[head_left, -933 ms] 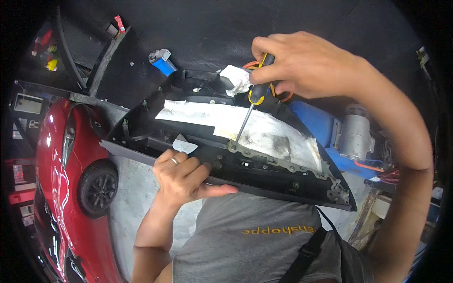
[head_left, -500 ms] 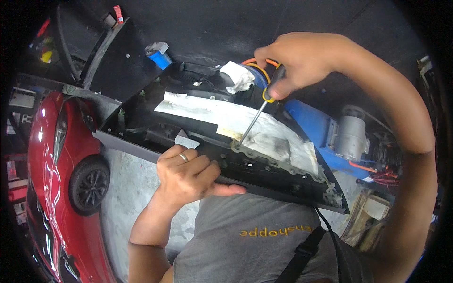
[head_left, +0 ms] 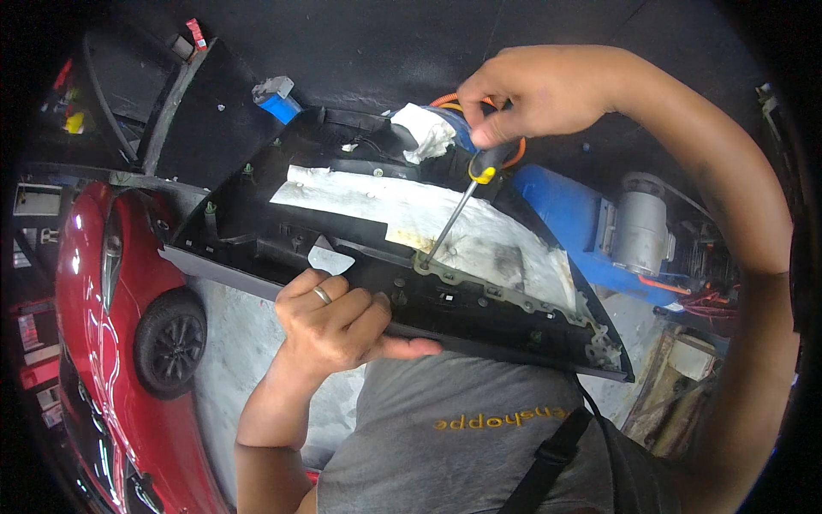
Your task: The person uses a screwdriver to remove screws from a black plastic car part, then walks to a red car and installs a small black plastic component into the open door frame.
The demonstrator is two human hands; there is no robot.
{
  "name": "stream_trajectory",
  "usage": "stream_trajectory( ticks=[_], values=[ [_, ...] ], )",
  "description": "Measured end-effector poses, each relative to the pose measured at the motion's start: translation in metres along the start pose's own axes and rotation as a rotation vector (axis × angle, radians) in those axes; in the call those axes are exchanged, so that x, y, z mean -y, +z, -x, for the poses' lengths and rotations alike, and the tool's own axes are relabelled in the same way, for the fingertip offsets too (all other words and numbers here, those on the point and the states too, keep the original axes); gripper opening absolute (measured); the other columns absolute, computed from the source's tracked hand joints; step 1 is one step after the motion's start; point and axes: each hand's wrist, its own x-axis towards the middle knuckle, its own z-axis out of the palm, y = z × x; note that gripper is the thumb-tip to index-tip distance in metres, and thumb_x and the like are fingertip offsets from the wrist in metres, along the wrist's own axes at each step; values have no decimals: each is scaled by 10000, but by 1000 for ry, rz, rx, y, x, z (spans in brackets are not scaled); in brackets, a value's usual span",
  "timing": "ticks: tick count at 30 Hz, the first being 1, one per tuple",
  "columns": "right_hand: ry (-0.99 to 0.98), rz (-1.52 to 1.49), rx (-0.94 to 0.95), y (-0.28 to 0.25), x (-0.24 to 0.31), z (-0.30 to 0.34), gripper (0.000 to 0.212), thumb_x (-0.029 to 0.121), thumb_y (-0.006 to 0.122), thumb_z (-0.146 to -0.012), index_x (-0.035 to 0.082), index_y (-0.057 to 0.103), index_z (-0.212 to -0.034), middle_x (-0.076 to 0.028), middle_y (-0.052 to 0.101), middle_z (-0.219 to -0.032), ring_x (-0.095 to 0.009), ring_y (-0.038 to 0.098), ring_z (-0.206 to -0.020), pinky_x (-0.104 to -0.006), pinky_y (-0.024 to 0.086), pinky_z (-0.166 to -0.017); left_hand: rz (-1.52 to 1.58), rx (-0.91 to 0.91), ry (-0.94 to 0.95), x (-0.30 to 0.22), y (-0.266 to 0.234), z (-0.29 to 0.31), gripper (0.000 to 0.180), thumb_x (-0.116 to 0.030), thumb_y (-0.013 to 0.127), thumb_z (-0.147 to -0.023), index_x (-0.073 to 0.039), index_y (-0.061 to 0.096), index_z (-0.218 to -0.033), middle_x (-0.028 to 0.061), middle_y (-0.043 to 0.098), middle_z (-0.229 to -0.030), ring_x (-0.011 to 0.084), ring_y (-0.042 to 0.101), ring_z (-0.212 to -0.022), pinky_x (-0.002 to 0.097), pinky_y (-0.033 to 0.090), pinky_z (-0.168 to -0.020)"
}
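Note:
A black car door trim panel [head_left: 282, 242] lies tilted across my front, its inner side up. My left hand [head_left: 336, 324], with a ring on it, is closed over the panel's near edge. The right hand [head_left: 535, 98] pinches the top of a screwdriver [head_left: 454, 221] with a black and yellow handle. Its shaft slants down to the left, and the tip touches a screw spot at the left end of a greyish bracket strip [head_left: 488, 289]. Beside that strip lies white padding [head_left: 342, 195], stained in places. A small silvery plate [head_left: 330, 259] sits near my left knuckles.
At the left stands a red car [head_left: 98, 343]. A blue machine with a grey motor [head_left: 640, 227] is beyond the panel at the right, with orange hose [head_left: 516, 156] near my right hand. A blue tool [head_left: 278, 101] rests on the dark surface behind.
My right hand has risen slightly and its fingers have shifted toward the end of the screwdriver's handle. The tip stays at the same spot on the panel. The left hand keeps its grip.

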Motion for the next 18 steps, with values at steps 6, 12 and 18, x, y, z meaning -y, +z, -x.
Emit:
stream_trajectory(
  ticks=[6,12,18],
  values=[
    [-372,-43,-339,8,-2,17,254,78,791,-861,29,584,-1000,-128,690,-1000,-352,670,-1022,-503,513,-835,-3,-54,38,0,0,2,646,-763,823,-713,-157,627,-610,-84,525,-554,78,438,-476,237,336,-522],
    [-94,107,-189,7,-2,1,272,106,798,-887,29,642,-1095,-135,704,-950,-367,687,-908,-473,520,-823,-7,-65,54,1,1,1,652,-753,819,-739,-145,624,-611,-79,508,-544,75,437,-474,228,328,-521],
    [-266,58,-361,15,-7,17,331,97,845,-823,30,642,-1077,-134,683,-970,-381,678,-887,-496,515,-824,-1,-85,55,1,0,1,657,-751,817,-741,-143,612,-595,-78,494,-533,84,436,-469,234,321,-513]
  ],
)
